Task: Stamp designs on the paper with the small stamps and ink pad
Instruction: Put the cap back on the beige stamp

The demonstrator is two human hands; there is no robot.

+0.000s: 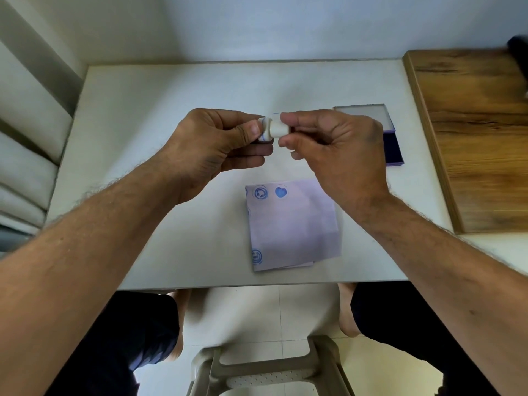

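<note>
Above the table's middle, my left hand (217,147) and my right hand (334,150) meet on a small white stamp (271,128). The left thumb and fingers pinch its left piece, which has blue ink on its rim. The right fingers pinch the white cylinder on its right side. Nearer to me, the pale lilac paper (294,224) lies flat with a round blue print and a blue heart print along its far edge and another round print at its near left corner. The open ink pad (391,144), dark blue with its clear lid raised, sits right of my right hand, partly hidden by it.
The white table (148,115) stands against a wall. A wooden board (474,132) lies along its right side, with a dark blurred object (518,55) at the far right edge. Below the table's near edge are my knees and a plastic stool (265,367).
</note>
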